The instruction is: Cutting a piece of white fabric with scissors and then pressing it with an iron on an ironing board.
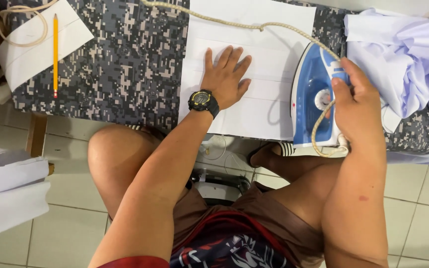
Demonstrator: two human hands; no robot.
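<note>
Iron (314,97): blue and white body, pale dial at its middle, lying on the counter (125,64) at the right edge of the white cloth (254,49). A beige braided cord (254,25) runs from it across the cloth toward the top left and loops back by the heel. Right hand (356,97): closed around the iron's handle. Left hand (224,77): flat, fingers spread wide, pressing on the white cloth; black wristwatch (203,101) on the wrist. White cloth: rectangular, with faint horizontal creases. Counter: covered in grey pixel-camouflage fabric. Also present: yellow pencil (55,54) on a white piece at the left; crumpled pale lilac garment (403,54) just right of the iron.
</note>
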